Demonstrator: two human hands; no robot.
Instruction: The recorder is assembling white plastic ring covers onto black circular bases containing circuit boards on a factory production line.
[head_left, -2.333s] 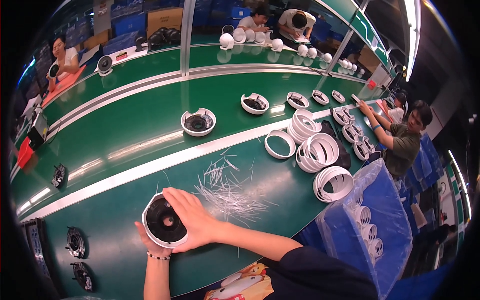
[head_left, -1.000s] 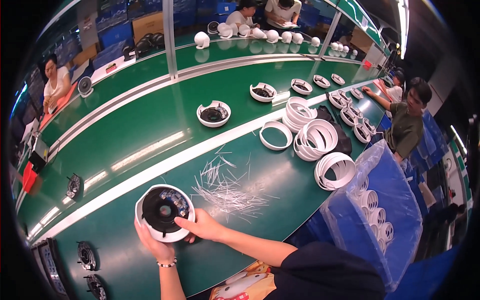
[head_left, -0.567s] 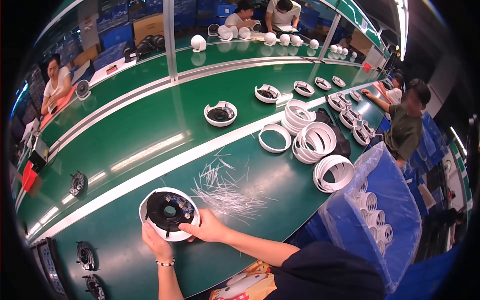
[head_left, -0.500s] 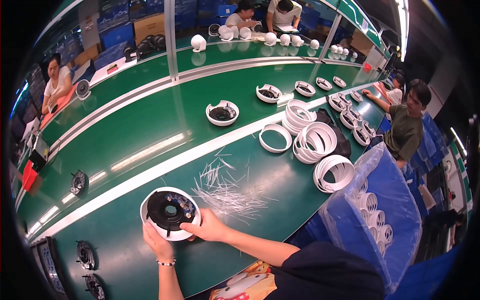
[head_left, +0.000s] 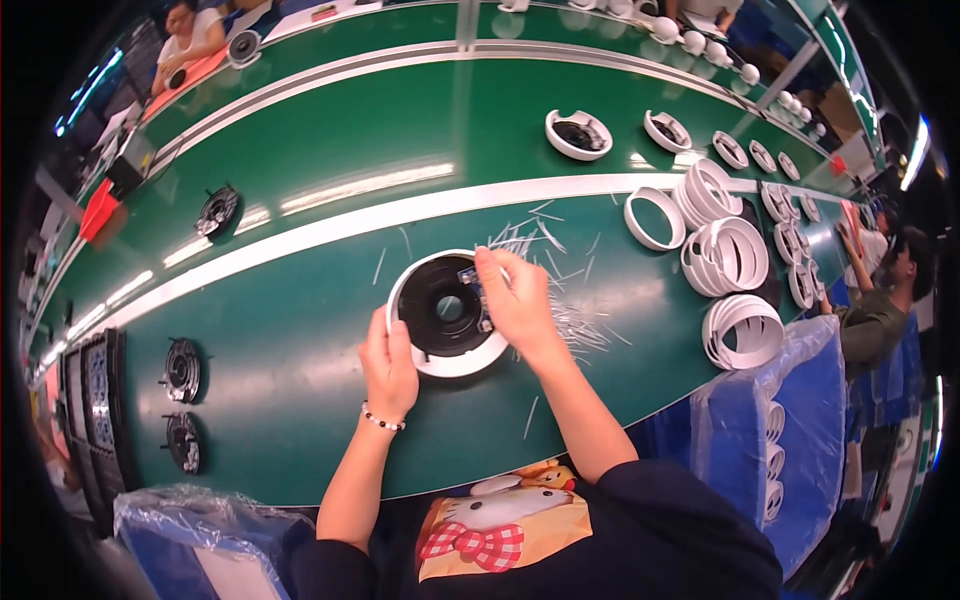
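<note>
On the green bench: white housing, black insert seated; my left hand grips its near rim, right hand pinches a small part at its far edge, not yet fitted; ring stacks right of it wait

Right hand hides round housing right rim; fingertip contact unclear.

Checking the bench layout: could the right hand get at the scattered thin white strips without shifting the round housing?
Probably yes. The right hand rests on the right rim of the round housing, and the thin white strips lie loose on the green table just beside it, with nothing between.
</note>
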